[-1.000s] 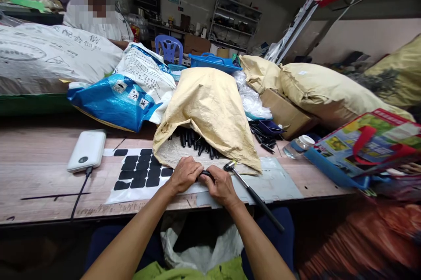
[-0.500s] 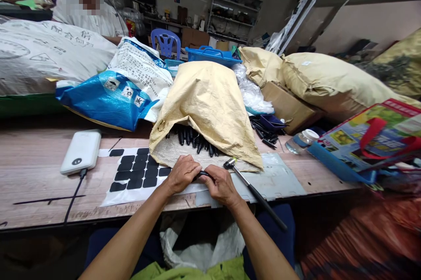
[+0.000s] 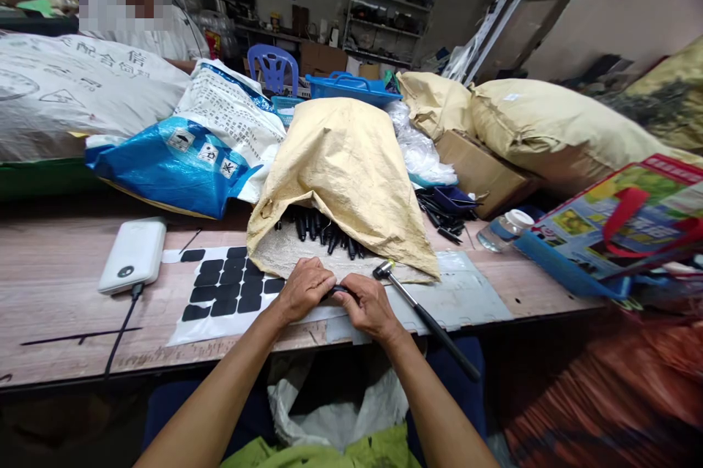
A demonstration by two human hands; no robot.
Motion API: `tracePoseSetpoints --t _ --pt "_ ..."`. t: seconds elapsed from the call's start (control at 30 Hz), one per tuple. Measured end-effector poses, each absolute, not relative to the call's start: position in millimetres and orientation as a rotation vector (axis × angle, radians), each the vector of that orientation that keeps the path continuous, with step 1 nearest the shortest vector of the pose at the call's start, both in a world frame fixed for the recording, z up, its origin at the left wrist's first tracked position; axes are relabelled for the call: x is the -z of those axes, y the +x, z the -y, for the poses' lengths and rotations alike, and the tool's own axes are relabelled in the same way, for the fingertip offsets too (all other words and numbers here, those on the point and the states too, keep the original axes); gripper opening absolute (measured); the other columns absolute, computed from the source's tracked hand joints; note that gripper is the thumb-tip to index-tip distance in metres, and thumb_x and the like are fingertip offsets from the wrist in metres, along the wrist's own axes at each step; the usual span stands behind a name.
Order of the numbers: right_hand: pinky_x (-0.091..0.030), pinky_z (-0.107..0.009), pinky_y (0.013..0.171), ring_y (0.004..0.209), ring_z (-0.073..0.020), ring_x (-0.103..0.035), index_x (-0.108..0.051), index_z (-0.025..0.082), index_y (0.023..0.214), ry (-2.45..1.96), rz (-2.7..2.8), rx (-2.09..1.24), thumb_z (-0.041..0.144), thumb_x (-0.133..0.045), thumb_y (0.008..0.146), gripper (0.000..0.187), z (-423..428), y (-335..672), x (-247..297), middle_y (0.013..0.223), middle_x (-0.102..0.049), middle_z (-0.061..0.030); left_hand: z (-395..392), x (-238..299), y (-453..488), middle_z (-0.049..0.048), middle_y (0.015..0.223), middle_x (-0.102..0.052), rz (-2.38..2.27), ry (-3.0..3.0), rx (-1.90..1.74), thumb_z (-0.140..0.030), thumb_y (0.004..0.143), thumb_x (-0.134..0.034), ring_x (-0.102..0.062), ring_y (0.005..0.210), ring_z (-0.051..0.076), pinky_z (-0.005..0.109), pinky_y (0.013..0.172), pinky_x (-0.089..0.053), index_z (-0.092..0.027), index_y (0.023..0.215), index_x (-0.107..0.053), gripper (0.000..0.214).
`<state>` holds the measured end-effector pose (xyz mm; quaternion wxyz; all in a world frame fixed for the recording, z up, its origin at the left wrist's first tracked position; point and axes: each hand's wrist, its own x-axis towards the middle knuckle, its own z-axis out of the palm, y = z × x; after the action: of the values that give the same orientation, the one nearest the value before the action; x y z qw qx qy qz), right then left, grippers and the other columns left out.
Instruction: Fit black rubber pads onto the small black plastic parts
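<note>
Between my two hands is a slim black part [image 3: 339, 289], mostly covered by fingers, so its full shape is hidden. My left hand [image 3: 306, 287] is closed on its left end, and my right hand [image 3: 363, 302] pinches it from the right. Just beyond them, a yellowish woven sack [image 3: 346, 153] lies with its mouth toward me, and several black pen-like pieces [image 3: 329, 234] show inside. A small hammer [image 3: 425, 318] with a black grip rests right of my right hand, its handle over the table edge. Left of my left hand lies a sheet of black stickers [image 3: 225, 288].
A white power bank [image 3: 133, 255] with a cable sits at left. Blue-and-white sacks [image 3: 181, 160] stand behind it. On the right are a jar [image 3: 504, 230], loose black pieces [image 3: 442, 219] and a colourful bag [image 3: 620, 226]. An open white sack [image 3: 285, 409] hangs below the table edge.
The view has shifted slightly. Both hands stay at nearly the same place, still holding the black part.
</note>
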<state>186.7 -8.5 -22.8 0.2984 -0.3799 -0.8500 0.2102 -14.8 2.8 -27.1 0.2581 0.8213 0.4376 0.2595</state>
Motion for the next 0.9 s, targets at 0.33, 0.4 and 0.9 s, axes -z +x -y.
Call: tracePoseSetpoints --t 0.33,0.4,0.9 --pt "-0.036 -0.027 0.066 0.069 -0.0163 -0.051 -0.058 0.021 0.087 -1.076 2.255 -0.548 0.039 -0.068 0.083 0.021 14 187 17 0.073 -0.056 0.0012 -3 25 -16 0.0009 0.066 -0.056 -1.185 2.136 -0.737 -0.041 0.103 -0.036 -0.05 0.081 0.021 0.039 0.083 -0.033 -0.02 0.062 -0.047 0.047" --pt "-0.036 -0.027 0.065 0.068 -0.0162 -0.051 -0.057 0.021 0.086 -1.071 2.259 -0.543 0.039 -0.067 0.084 0.021 14 188 17 0.072 -0.056 0.0012 -3 24 -16 0.001 0.064 -0.057 -1.183 2.123 -0.747 -0.041 0.102 -0.036 -0.05 0.08 0.021 0.039 0.083 -0.034 -0.02 0.061 -0.047 0.047" --pt "-0.035 -0.027 0.066 0.07 -0.0163 -0.053 -0.055 0.021 0.079 -1.111 2.293 -0.389 0.043 -0.06 0.094 0.027 16 183 20 0.071 -0.057 0.0 -3 21 -14 0.0012 0.066 -0.059 -1.189 2.165 -0.713 -0.041 0.102 -0.034 -0.051 0.08 0.02 0.038 0.085 -0.033 -0.02 0.061 -0.049 0.048"
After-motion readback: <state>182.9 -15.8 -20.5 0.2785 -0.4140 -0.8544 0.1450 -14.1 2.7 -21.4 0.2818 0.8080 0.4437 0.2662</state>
